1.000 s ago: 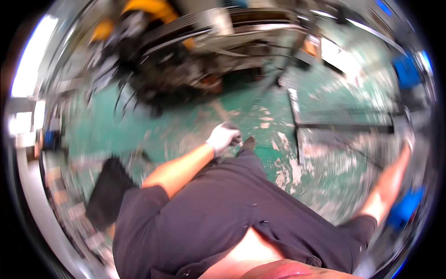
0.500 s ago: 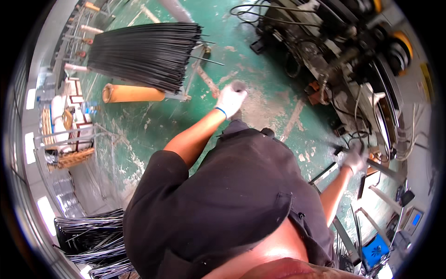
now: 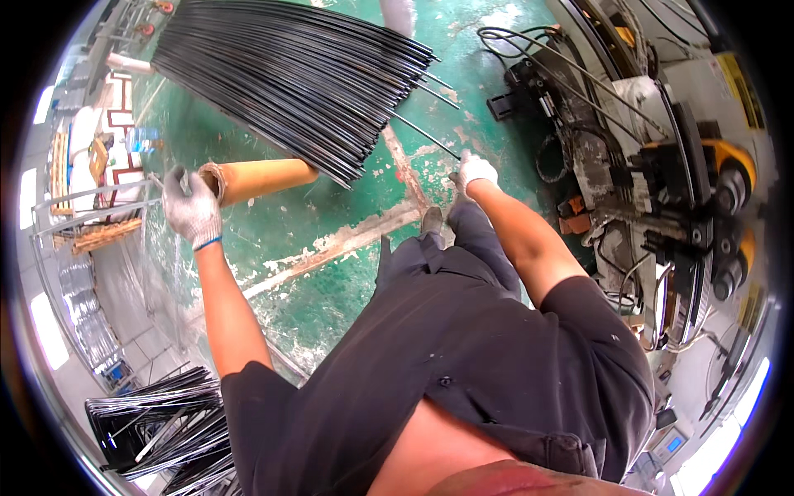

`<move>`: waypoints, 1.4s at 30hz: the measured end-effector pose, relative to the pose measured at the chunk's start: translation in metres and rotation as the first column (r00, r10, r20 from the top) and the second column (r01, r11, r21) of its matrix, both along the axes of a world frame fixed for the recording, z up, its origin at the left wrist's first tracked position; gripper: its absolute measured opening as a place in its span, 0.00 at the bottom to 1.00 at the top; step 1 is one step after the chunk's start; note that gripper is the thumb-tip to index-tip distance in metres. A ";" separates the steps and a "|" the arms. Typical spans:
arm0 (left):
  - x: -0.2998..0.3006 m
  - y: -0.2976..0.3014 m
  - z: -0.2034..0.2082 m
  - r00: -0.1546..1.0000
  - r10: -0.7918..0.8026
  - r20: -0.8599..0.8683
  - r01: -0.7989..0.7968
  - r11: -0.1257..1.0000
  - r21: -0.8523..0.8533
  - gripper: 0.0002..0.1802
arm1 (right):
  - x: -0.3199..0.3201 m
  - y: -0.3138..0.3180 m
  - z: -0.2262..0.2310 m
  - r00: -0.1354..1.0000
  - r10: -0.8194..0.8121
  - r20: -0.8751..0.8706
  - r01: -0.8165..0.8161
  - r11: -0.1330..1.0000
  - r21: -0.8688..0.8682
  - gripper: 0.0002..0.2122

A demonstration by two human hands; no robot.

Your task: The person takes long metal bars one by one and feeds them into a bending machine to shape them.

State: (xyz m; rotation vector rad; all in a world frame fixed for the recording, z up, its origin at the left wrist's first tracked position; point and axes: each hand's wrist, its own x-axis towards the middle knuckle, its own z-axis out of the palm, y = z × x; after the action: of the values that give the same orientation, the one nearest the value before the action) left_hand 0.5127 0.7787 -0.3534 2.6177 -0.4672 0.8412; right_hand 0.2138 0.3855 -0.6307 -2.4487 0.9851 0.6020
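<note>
Two hands are in view, each in one pale knitted glove. The fingers of the right hand (image 3: 477,171) are closed on the near end of one projecting rod (image 3: 426,134); the exact contact of each fingertip is too small to tell. This rod is thin, straight, black and smooth. Its far end runs into a bundle of rods (image 3: 289,74).

The fingers of the left hand (image 3: 193,211) are parted and loosely curled, with nothing visible between them. The glove has greyish fingers and one blue band at the cuff. Just beside it is the open end of one tube (image 3: 269,178): cylindrical, hollow, tan, with a darker rim. Whether glove and tube touch cannot be told. The tube lies along the near side of the bundle.

The bundle holds dozens of black rods, laid nearly parallel and too dense to count exactly. Three, including the held one, extend clearly past the uneven end nearest the right hand.

The floor (image 3: 256,231) is painted green, its coating worn through in pale, irregular patches. To the right stands one machine (image 3: 595,165) with dark metal parts and looping black cables (image 3: 521,37). Two rounded yellow-orange and black units (image 3: 736,161) sit at its outer side. At lower left is one stack of bent black rods (image 3: 165,422), glossy and overlapping, count not readable.
</note>
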 end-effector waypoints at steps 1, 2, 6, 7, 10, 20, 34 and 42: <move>0.006 0.011 -0.009 0.997 0.037 -0.067 -0.036 0.999 0.011 0.17 | 0.018 -0.008 -0.028 0.995 0.104 0.006 -0.103 0.995 -0.016 0.20; 0.010 0.018 -0.020 0.989 0.069 -0.132 -0.067 0.997 0.025 0.17 | 0.033 -0.015 -0.056 0.980 0.201 0.013 -0.200 0.979 -0.033 0.16; 0.007 0.032 -0.071 0.925 -0.043 -0.378 -0.179 0.828 -0.531 0.24 | 0.106 -0.022 -0.056 0.908 0.409 0.089 -0.401 0.911 -0.096 0.13; 0.006 0.034 -0.076 0.930 -0.015 -0.366 -0.185 0.843 -0.505 0.24 | 0.128 -0.026 -0.048 0.882 0.464 0.080 -0.457 0.885 -0.092 0.13; -0.002 0.040 -0.089 0.945 0.007 -0.328 -0.220 0.756 -0.617 0.25 | 0.205 -0.056 0.014 0.887 0.383 0.256 -0.375 0.923 -0.082 0.15; 0.023 0.031 -0.089 0.920 0.114 -0.376 -0.371 0.568 -0.735 0.24 | 0.376 -0.178 -0.018 0.966 0.245 0.086 -0.245 0.969 -0.008 0.23; -0.028 -0.056 -0.059 0.630 0.594 -0.500 -0.760 0.342 -0.552 0.31 | 0.407 -0.171 0.018 0.878 0.479 -0.011 -0.451 0.835 0.316 0.24; -0.066 -0.080 -0.073 0.658 0.416 -0.628 -0.726 0.126 -0.676 0.32 | 0.382 -0.141 0.015 0.951 0.272 0.148 -0.298 0.935 0.191 0.19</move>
State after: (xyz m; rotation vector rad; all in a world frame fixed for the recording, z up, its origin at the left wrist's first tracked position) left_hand 0.4467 0.6990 -0.4260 1.6531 1.0040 0.5749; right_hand 0.5958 0.2450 -0.6161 -2.4186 0.4919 0.6109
